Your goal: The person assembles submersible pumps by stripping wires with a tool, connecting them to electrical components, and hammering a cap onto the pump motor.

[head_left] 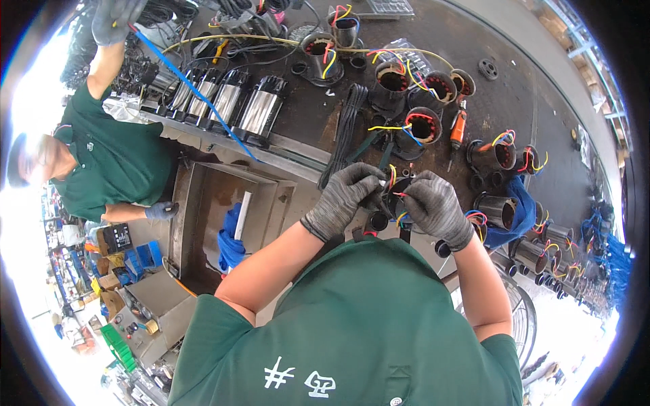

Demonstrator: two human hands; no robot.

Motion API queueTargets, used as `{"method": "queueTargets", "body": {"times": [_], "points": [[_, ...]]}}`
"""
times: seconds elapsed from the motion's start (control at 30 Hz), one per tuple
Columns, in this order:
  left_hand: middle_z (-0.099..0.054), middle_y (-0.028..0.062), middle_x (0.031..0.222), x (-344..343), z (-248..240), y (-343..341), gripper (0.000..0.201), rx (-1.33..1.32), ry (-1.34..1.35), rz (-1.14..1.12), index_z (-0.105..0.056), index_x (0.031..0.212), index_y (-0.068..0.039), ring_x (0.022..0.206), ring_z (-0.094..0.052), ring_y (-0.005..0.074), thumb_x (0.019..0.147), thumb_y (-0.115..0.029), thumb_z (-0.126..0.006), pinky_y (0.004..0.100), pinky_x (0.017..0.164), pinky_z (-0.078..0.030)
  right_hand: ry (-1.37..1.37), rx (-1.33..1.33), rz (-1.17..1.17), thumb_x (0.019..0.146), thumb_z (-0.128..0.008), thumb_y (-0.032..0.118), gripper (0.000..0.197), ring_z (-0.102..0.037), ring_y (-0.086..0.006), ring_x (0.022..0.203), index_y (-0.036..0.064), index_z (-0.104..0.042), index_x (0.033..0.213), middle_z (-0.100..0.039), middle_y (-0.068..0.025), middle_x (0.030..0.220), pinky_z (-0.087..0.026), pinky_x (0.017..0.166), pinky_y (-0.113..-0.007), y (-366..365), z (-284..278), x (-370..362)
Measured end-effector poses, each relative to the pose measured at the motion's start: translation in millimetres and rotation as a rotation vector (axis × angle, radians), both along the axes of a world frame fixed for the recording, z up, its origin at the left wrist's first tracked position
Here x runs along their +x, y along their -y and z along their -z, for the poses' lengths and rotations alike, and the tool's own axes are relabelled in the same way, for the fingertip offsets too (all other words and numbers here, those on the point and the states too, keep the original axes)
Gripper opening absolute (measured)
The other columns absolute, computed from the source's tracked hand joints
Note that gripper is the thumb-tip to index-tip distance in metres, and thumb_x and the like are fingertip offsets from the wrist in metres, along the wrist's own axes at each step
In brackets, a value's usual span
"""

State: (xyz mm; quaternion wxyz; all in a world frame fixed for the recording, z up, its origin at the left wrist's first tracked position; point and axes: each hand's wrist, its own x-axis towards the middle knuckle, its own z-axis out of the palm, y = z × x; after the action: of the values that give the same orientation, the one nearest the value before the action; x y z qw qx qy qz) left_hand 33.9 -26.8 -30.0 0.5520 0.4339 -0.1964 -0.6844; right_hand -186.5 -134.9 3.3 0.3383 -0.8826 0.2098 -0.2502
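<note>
My left hand (344, 198), in a grey glove, is closed in a pinch at the near edge of the bench. A small whitish tip shows at its fingertips; what it grips is mostly hidden. Opposite it, my right hand (437, 206), gloved alike, pinches a thin red wire (400, 195). Between both hands stands a black motor housing (391, 204), partly covered by the fingers, with yellow and red wires (393, 174) rising from it. Just beyond is another black housing (421, 128) with a red-rimmed opening and yellow and blue wires.
More wired housings (497, 155) stand across the dark bench (501, 101). An orange-handled screwdriver (458, 127) lies among them. Silver cylinders (261, 111) line the left edge, beside a black cable bundle (347, 128). At left, a co-worker (112, 152) holds a blue strip (196, 95).
</note>
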Motion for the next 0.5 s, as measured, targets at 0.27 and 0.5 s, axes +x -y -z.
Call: {"method": "queueTargets", "body": {"times": [0.27, 0.5], "points": [[-0.072, 0.0050, 0.101, -17, 7, -6, 0.034, 0.000, 0.113, 0.050, -0.068, 0.122, -0.004, 0.084, -0.068, 0.0134, 0.100, -0.029, -0.077, 0.0299, 0.077, -0.058, -0.026, -0.001, 0.026, 0.081, -0.074, 0.011, 0.010, -0.064, -0.0405, 0.076, 0.0043, -0.067, 0.079, -0.067, -0.0160, 0.076, -0.055, 0.072, -0.049, -1, 2, -3], [-0.073, 0.0035, 0.104, -19, -7, -6, 0.026, -0.020, 0.252, 0.032, -0.070, 0.120, -0.004, 0.089, -0.068, 0.0124, 0.102, -0.021, -0.074, 0.0296, 0.082, -0.058, -0.060, -0.066, 0.012, 0.081, -0.073, 0.018, 0.016, -0.063, -0.0400, 0.075, 0.0056, -0.064, 0.076, -0.064, -0.0158, 0.073, -0.054, 0.070, -0.051, -5, 7, 3]]}}
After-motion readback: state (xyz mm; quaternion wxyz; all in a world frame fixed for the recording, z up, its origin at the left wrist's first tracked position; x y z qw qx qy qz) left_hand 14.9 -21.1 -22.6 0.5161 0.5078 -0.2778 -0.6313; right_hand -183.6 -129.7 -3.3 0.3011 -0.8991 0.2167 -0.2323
